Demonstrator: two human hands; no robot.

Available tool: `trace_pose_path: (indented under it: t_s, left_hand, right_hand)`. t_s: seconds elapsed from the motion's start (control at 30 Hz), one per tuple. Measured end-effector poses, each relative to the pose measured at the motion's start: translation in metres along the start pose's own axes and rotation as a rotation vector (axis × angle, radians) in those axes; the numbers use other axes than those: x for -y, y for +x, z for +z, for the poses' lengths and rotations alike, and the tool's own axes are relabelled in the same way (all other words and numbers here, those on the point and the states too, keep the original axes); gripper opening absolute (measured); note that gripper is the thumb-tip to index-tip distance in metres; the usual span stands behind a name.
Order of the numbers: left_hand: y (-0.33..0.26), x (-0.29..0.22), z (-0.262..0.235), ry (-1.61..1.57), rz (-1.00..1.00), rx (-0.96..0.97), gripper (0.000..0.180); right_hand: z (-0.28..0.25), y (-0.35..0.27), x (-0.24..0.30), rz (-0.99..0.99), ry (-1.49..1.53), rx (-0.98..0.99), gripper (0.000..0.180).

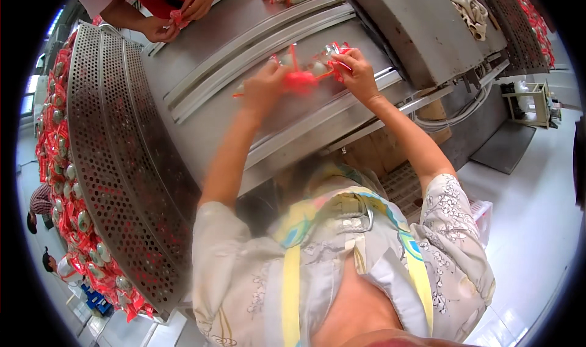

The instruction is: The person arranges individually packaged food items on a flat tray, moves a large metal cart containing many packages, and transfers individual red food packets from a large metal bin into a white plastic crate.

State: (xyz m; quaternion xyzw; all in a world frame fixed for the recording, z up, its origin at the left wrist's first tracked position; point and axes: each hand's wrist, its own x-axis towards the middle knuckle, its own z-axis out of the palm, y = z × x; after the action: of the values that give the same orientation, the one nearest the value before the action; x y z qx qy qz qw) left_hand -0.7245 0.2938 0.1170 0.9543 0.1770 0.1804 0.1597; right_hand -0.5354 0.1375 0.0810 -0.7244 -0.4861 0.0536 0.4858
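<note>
I see my left hand (264, 85) and right hand (357, 72) with fingers clamped on opposite ends of a red packet strip (300, 78), stretched crosswise over the steel table (201, 96).

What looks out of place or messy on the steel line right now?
A crumpled cloth lies loose on the machine's metal cover at upper right. Otherwise nothing stands out: both hands, left hand and right hand, hold red packets over the steel surface.
</note>
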Motion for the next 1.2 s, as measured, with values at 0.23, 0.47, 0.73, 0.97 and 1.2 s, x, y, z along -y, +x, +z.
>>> trace_pose_path:
  t_s: [0.23, 0.47, 0.73, 0.97, 1.2]
  left_hand:
    - [-0.017, -0.004, 0.0, -0.016, -0.034, -0.057, 0.055]
    - [-0.062, 0.0, -0.018, -0.3, -0.011, -0.334, 0.083]
    - [-0.113, 0.005, -0.022, -0.2, -0.269, -0.286, 0.083]
    - [-0.105, 0.044, -0.012, -0.228, -0.248, -0.32, 0.047]
    - [-0.086, 0.074, -0.003, -0.35, -0.388, -0.502, 0.018]
  right_hand:
    - [-0.019, -0.026, 0.026, -0.026, -0.129, 0.287, 0.053]
    - [-0.048, -0.009, 0.021, -0.125, -0.356, 0.024, 0.049]
    - [-0.017, 0.022, -0.003, 0.138, -0.167, 0.146, 0.041]
    - [0.022, 0.046, 0.075, -0.424, -0.244, 0.359, 0.024]
    - [0.11, 0.067, 0.096, -0.467, -0.389, 0.568, 0.026]
